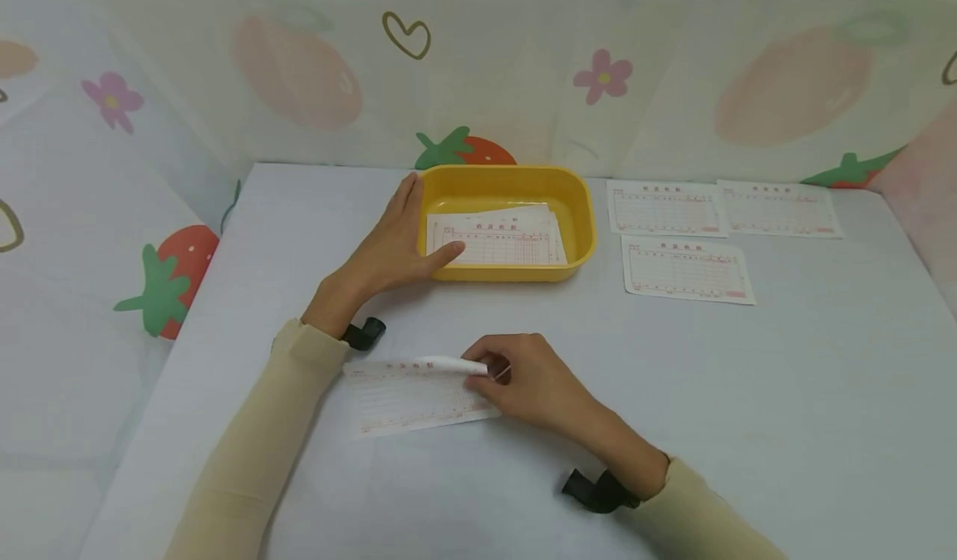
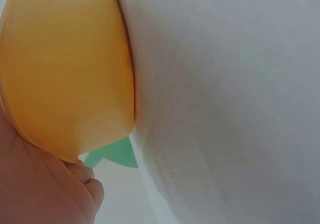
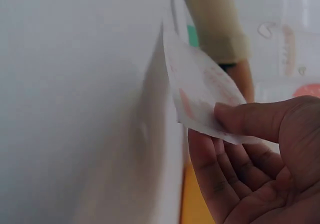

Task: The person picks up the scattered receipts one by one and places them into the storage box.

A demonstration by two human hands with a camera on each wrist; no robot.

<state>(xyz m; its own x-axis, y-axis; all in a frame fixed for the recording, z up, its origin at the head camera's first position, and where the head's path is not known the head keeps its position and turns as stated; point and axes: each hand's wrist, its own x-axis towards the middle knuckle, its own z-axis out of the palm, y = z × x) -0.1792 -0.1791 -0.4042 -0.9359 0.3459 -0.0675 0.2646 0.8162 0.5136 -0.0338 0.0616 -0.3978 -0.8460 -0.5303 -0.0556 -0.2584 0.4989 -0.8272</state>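
Observation:
My right hand (image 1: 534,381) pinches a printed receipt slip (image 1: 419,398) at its right end, between thumb and fingers. The slip's upper edge curls, and in the right wrist view the thin paper (image 3: 197,84) bends up from the thumb. At the back of the table, my left hand (image 1: 385,244) grips the left end of a yellow plastic basin (image 1: 508,273), its thumb lying over the front rim. Several similar slips (image 1: 493,244) lie loosely stacked inside the basin. The left wrist view shows the basin's outer wall (image 2: 70,69) close up against the hand.
Right of the basin, three receipt slips lie flat on the white tabletop: one at the back (image 1: 668,208), another beside it (image 1: 780,208) and a third in front (image 1: 688,269). A cloth (image 1: 478,70) printed with fruit and flowers hangs behind the table.

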